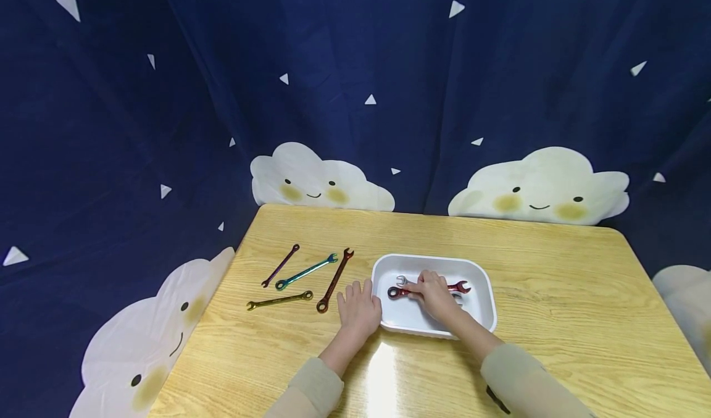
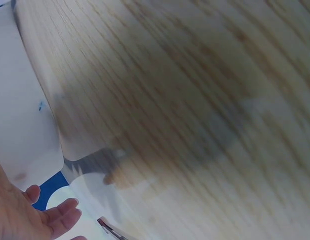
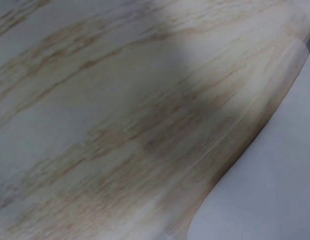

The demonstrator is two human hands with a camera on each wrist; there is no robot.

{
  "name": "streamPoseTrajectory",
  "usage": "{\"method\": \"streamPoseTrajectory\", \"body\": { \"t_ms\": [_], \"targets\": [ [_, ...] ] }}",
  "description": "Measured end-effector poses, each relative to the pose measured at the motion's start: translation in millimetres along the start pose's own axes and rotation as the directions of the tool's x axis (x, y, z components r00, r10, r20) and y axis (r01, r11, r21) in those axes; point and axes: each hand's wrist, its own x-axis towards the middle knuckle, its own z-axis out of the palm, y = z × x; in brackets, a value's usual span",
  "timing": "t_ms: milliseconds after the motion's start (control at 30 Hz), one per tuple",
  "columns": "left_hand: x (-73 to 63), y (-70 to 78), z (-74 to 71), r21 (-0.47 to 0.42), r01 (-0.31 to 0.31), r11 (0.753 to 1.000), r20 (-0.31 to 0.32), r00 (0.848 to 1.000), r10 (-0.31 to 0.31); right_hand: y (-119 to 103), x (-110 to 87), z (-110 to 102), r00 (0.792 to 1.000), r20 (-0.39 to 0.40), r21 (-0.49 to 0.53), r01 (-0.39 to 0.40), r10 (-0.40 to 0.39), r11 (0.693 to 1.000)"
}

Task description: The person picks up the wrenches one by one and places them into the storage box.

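Observation:
In the head view my right hand (image 1: 437,294) reaches into a white plastic tray (image 1: 433,330) and pinches a red combination wrench (image 1: 462,287) near its middle. That wrench lies at a slant across the tray, its ring end to the left. Partly hidden under the hand is a silver wrench (image 1: 402,280). My left hand (image 1: 360,310) rests against the tray's left side with its fingers extended; it also shows in the left wrist view at the lower left (image 2: 24,215). A dark red wrench (image 1: 336,281) lies just left of that hand.
Left of the tray, a purple wrench (image 1: 280,266), a teal wrench (image 1: 307,271) and a gold wrench (image 1: 280,300) lie spread on the wooden table (image 1: 577,319). A dark blue curtain (image 1: 344,47) with clouds hangs behind the table.

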Motion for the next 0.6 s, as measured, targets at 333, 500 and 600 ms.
{"method": "streamPoseTrajectory", "body": {
  "t_ms": [333, 500, 600],
  "targets": [
    [0.1, -0.1, 2.4, 0.013, 0.003, 1.000, -0.011, 1.000, -0.002, 1.5, 1.6, 3.9, 0.996, 0.084, 0.006, -0.031, 0.031, 0.999],
    [0.7, 0.0, 3.2, 0.013, -0.002, 1.000, -0.024, 1.000, 0.003, 1.7, 1.4, 4.6, 0.995, 0.094, 0.011, -0.038, 0.037, 0.999],
    [0.9, 0.0, 2.7, 0.012, -0.002, 1.000, -0.027, 1.000, 0.002, 1.8, 1.0, 4.6, 0.994, 0.103, 0.019, -0.036, 0.034, 0.999]
  ]
}}
